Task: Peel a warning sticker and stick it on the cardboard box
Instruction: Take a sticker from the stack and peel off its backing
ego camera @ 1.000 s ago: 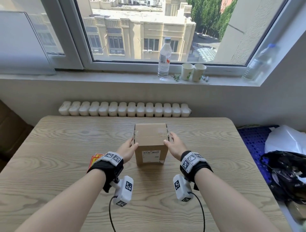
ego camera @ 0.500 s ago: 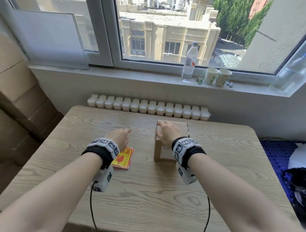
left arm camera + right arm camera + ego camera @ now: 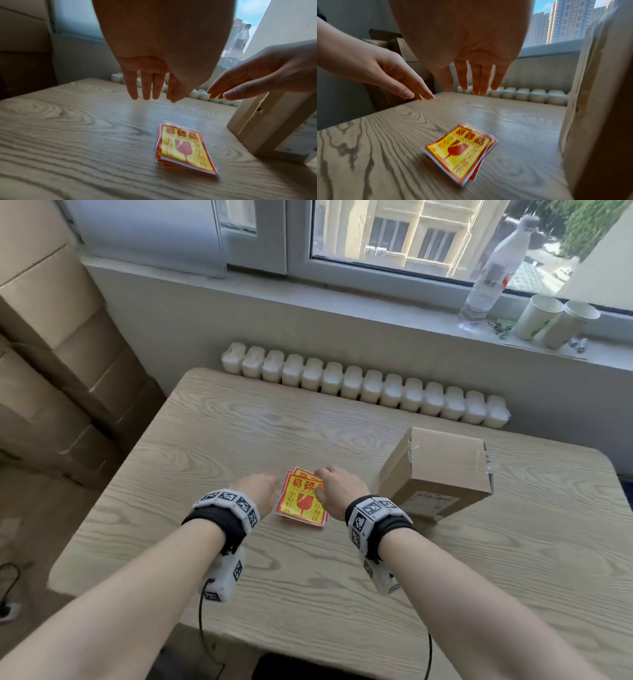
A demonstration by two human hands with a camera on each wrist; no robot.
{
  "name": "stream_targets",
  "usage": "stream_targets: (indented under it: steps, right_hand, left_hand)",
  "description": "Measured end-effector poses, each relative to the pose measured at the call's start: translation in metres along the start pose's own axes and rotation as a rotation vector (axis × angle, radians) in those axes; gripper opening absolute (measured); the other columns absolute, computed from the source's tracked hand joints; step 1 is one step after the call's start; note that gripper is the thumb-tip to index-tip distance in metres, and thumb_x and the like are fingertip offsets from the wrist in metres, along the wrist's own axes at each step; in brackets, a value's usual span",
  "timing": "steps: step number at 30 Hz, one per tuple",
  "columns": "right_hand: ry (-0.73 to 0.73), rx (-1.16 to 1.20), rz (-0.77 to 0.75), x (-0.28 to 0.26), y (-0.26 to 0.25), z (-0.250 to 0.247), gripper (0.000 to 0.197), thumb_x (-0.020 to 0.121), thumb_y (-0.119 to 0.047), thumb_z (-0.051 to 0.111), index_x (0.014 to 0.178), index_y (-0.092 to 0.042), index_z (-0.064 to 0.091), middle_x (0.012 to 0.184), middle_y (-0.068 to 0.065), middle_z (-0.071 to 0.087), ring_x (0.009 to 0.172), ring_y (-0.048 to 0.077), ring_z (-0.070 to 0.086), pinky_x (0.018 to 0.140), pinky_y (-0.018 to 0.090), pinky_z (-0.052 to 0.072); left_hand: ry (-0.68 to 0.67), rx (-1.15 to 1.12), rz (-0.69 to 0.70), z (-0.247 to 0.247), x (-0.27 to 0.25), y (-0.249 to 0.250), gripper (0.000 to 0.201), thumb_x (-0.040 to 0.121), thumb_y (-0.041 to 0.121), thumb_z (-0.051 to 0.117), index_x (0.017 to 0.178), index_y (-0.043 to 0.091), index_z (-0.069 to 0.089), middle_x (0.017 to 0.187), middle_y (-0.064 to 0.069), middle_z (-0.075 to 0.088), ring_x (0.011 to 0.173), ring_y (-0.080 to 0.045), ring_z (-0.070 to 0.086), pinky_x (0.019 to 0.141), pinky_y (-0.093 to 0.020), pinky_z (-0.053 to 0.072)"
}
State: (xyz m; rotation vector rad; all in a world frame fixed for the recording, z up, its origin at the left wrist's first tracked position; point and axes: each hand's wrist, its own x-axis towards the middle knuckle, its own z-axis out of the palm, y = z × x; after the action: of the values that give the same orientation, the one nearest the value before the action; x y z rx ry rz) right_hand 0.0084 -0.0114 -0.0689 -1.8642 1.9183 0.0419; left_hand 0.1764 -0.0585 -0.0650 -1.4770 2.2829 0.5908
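A small stack of glossy rectangular warning stickers [image 3: 301, 503], yellow with red borders, a broken-glass symbol and Chinese characters, is lying on the pale wood-grain surface [image 3: 308, 594]. Both the left hand [image 3: 255, 491] and right hand [image 3: 339, 487] are hovering above it, fingers straight, holding nothing. The plain brown cardboard box [image 3: 442, 470], bearing a white label, is sitting just right.

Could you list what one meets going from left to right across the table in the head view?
Left hand → stack of warning stickers → right hand → cardboard box.
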Motion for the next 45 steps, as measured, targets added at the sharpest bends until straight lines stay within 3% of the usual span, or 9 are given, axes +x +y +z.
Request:
stream_targets:
  steps: [8, 11, 15, 23, 27, 33, 38, 43, 45]
  right_hand:
    - [-0.118, 0.027, 0.045, 0.021, -0.009, 0.067, 0.04, 0.089, -0.027, 0.055, 0.126, -0.012, 0.05, 0.132, 0.008, 0.051, 0.122, 0.029, 0.048, 0.093, 0.039, 0.043]
    - [-0.118, 0.012, 0.039, 0.025, -0.007, 0.082, 0.044, 0.085, -0.027, 0.061, 0.125, -0.014, 0.05, 0.133, 0.007, 0.048, 0.122, 0.027, 0.048, 0.091, 0.037, 0.044]
    - [-0.137, 0.021, 0.04, 0.028, -0.007, 0.092, 0.051, 0.083, -0.017, 0.061, 0.132, -0.012, 0.045, 0.144, 0.01, 0.037, 0.127, 0.029, 0.043, 0.096, 0.04, 0.043]
    - [-0.031, 0.055, 0.057, 0.035, -0.01, 0.102, 0.027, 0.093, -0.017, 0.045, 0.115, -0.009, 0.058, 0.133, 0.009, 0.05, 0.118, 0.03, 0.052, 0.081, 0.041, 0.05]
    - [0.002, 0.123, 0.094, 0.035, -0.011, 0.095, 0.026, 0.095, -0.014, 0.041, 0.114, -0.008, 0.058, 0.131, 0.008, 0.054, 0.109, 0.033, 0.058, 0.079, 0.041, 0.049]
    - [0.075, 0.216, 0.21, 0.026, -0.01, 0.059, 0.025, 0.095, -0.018, 0.04, 0.111, -0.008, 0.056, 0.11, 0.017, 0.064, 0.1, 0.038, 0.06, 0.077, 0.041, 0.045]
    - [0.155, 0.398, 0.261, 0.011, -0.006, 0.025, 0.022, 0.091, -0.023, 0.045, 0.104, -0.013, 0.059, 0.1, 0.022, 0.069, 0.094, 0.04, 0.063, 0.079, 0.045, 0.052]
    - [0.21, 0.552, 0.222, -0.01, 0.004, -0.013, 0.019, 0.092, -0.015, 0.048, 0.106, -0.011, 0.06, 0.101, 0.015, 0.071, 0.09, 0.029, 0.066, 0.071, 0.034, 0.051]
    - [0.213, 0.581, 0.211, -0.017, 0.009, -0.024, 0.017, 0.091, -0.016, 0.049, 0.104, -0.012, 0.06, 0.098, 0.013, 0.071, 0.089, 0.029, 0.066, 0.072, 0.037, 0.054]
  left_hand:
    - [-0.126, -0.099, 0.106, 0.06, 0.024, -0.034, 0.054, 0.09, 0.009, 0.038, 0.139, 0.032, 0.042, 0.145, 0.002, 0.049, 0.124, -0.027, 0.054, 0.1, -0.042, 0.047]
    - [-0.111, -0.146, 0.139, 0.076, 0.03, -0.039, 0.053, 0.089, 0.005, 0.042, 0.138, 0.024, 0.046, 0.145, 0.0, 0.048, 0.13, -0.024, 0.047, 0.106, -0.038, 0.04]
    - [-0.019, -0.213, 0.067, 0.087, 0.037, -0.042, 0.038, 0.091, 0.009, 0.043, 0.125, 0.016, 0.057, 0.129, -0.007, 0.058, 0.123, -0.026, 0.051, 0.098, -0.038, 0.044]
    - [0.024, -0.403, -0.01, 0.084, 0.041, -0.044, 0.028, 0.09, 0.013, 0.049, 0.113, 0.014, 0.065, 0.111, -0.008, 0.069, 0.106, -0.028, 0.061, 0.092, -0.036, 0.047]
    - [0.002, -0.465, -0.031, 0.079, 0.044, -0.044, 0.025, 0.089, 0.016, 0.052, 0.108, 0.016, 0.067, 0.101, -0.007, 0.073, 0.098, -0.029, 0.064, 0.087, -0.036, 0.05]
    - [0.012, -0.569, 0.044, 0.053, 0.043, -0.026, 0.022, 0.09, 0.014, 0.053, 0.104, 0.009, 0.069, 0.103, -0.012, 0.072, 0.095, -0.029, 0.065, 0.088, -0.034, 0.05]
    - [0.085, -0.627, 0.109, 0.022, 0.04, 0.0, 0.02, 0.089, 0.011, 0.056, 0.101, 0.006, 0.071, 0.098, -0.018, 0.073, 0.093, -0.033, 0.067, 0.085, -0.036, 0.052]
    - [0.246, -0.604, 0.142, -0.014, 0.03, 0.026, 0.029, 0.087, 0.015, 0.06, 0.116, 0.01, 0.06, 0.109, -0.011, 0.064, 0.088, -0.027, 0.063, 0.088, -0.036, 0.05]
    - [0.292, -0.548, 0.135, -0.027, 0.025, 0.035, 0.039, 0.088, 0.02, 0.061, 0.125, 0.015, 0.053, 0.115, -0.008, 0.055, 0.09, -0.026, 0.059, 0.089, -0.035, 0.046]
